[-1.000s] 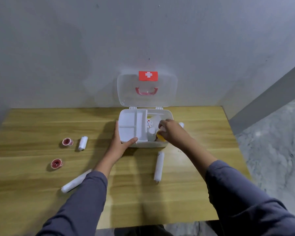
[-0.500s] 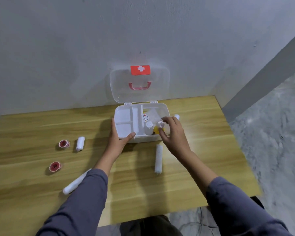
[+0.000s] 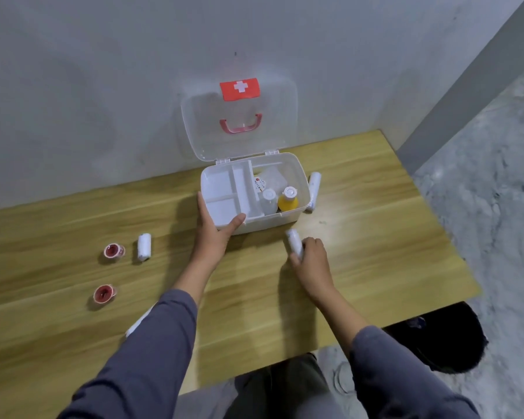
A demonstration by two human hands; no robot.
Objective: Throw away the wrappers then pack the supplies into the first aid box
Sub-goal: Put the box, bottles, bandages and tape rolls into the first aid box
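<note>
Tape rolls: two small red-cored rolls on the wooden table at the left of the frame, one above the other, apart from each other.
Short bandage: a white roll just right of the upper tape roll, not touching it.
Hidden bandage: a white roll at lower left, mostly covered by the left sleeve.
Left hand: clasped on the box's near-left corner, thumb over the front rim.
First aid box: centre of the frame, against the wall, clear lid standing open; divided tray on its left side, a clear bottle and a yellow bottle upright on its right side.
Right hand: below the box, fingers closed around a long white bandage roll lying on the table.
Far bandage: another white roll just beside the box's right wall.
</note>
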